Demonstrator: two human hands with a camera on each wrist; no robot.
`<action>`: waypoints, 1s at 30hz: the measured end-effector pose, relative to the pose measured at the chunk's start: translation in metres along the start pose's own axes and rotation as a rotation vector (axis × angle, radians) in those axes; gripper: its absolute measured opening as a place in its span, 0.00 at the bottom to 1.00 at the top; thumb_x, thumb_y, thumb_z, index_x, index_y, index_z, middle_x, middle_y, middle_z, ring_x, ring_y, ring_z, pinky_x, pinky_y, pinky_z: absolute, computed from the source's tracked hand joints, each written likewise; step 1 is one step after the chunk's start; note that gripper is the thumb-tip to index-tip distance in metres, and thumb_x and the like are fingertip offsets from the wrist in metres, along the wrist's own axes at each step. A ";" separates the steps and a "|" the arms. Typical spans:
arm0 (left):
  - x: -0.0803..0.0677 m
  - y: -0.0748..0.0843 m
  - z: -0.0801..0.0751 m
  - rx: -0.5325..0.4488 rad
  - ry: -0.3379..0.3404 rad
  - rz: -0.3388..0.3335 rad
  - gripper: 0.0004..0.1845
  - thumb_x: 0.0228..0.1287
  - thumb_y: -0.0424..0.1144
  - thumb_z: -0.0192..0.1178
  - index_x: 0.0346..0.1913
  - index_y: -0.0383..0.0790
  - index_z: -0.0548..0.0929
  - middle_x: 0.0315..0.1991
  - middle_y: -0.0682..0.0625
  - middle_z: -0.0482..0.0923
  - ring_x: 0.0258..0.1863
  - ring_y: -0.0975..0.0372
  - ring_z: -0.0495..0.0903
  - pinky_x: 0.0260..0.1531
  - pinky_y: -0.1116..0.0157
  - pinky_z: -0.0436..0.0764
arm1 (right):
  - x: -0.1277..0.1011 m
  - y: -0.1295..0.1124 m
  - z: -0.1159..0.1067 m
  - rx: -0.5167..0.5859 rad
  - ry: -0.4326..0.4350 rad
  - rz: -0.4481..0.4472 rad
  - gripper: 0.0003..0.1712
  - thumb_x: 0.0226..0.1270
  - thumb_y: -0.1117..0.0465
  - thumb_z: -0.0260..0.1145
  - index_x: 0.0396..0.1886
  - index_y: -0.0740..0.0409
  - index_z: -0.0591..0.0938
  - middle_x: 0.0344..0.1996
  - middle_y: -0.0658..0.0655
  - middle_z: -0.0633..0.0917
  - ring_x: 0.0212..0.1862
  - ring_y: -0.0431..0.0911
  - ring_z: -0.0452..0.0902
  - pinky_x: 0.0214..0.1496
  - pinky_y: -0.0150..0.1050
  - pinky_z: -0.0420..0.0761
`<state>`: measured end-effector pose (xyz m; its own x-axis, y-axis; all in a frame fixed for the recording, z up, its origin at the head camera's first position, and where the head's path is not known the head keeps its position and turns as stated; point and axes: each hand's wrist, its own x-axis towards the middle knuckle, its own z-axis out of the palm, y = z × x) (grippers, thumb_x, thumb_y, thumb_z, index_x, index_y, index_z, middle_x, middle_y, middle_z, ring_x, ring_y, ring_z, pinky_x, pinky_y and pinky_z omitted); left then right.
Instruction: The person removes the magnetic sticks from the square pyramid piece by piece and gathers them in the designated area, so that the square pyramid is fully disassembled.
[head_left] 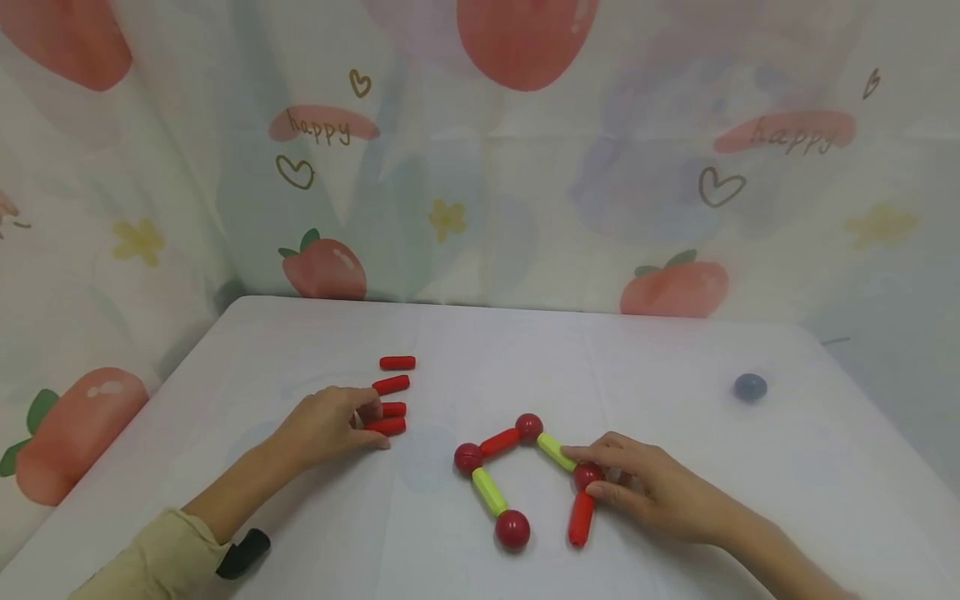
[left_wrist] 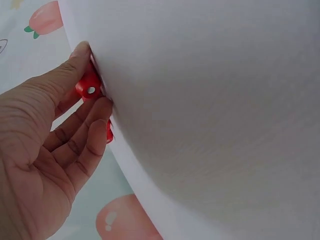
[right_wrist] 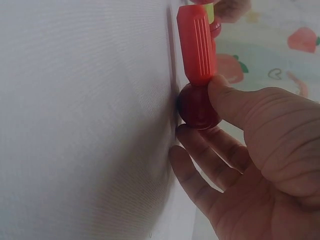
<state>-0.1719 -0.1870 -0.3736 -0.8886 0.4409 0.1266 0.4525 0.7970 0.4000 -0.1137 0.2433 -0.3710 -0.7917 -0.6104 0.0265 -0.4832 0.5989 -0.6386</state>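
Note:
At the left of the table, my left hand [head_left: 327,423] pinches the nearest of several short red rods [head_left: 387,426] between thumb and fingers. In the left wrist view that rod [left_wrist: 90,86] shows a pale dot on its end. My right hand [head_left: 651,487] grips a dark red ball [right_wrist: 197,107] of a joined chain, thumb on one side and fingers on the other. From this ball a red rod [head_left: 581,518] points toward me, and a yellow-green rod [head_left: 555,451] leads away to another ball [head_left: 528,428]. The chain continues through a red rod [head_left: 499,442] and ball [head_left: 468,458].
A yellow-green rod [head_left: 490,492] joins the chain's left corner to an end ball [head_left: 513,530]. One blue ball [head_left: 750,387] lies at the far right of the white table [head_left: 645,367]. A patterned curtain [head_left: 510,208] hangs along the table's back edge.

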 end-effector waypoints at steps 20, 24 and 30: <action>0.011 0.105 0.027 0.018 0.072 0.338 0.12 0.62 0.45 0.73 0.41 0.44 0.83 0.31 0.54 0.84 0.22 0.72 0.72 0.24 0.77 0.73 | -0.003 -0.008 0.010 -0.022 0.138 0.025 0.22 0.70 0.56 0.71 0.61 0.49 0.80 0.46 0.41 0.83 0.44 0.34 0.78 0.49 0.33 0.84; 0.012 0.111 0.032 -0.050 -0.005 0.428 0.12 0.60 0.43 0.73 0.43 0.43 0.84 0.31 0.55 0.81 0.26 0.71 0.74 0.29 0.79 0.74 | 0.000 -0.011 0.011 -0.024 0.145 0.056 0.21 0.68 0.60 0.72 0.60 0.51 0.80 0.46 0.42 0.83 0.43 0.34 0.78 0.48 0.33 0.83; 0.017 0.112 0.034 -0.004 -0.188 0.513 0.17 0.57 0.39 0.73 0.50 0.46 0.85 0.44 0.57 0.84 0.46 0.67 0.79 0.54 0.70 0.76 | 0.001 -0.011 0.009 -0.078 0.161 0.080 0.22 0.67 0.60 0.73 0.60 0.50 0.80 0.47 0.42 0.83 0.44 0.35 0.77 0.45 0.32 0.82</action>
<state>-0.1342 -0.0764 -0.3574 -0.5252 0.8390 0.1419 0.8235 0.4592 0.3331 -0.1060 0.2314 -0.3711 -0.8754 -0.4720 0.1046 -0.4387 0.6846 -0.5822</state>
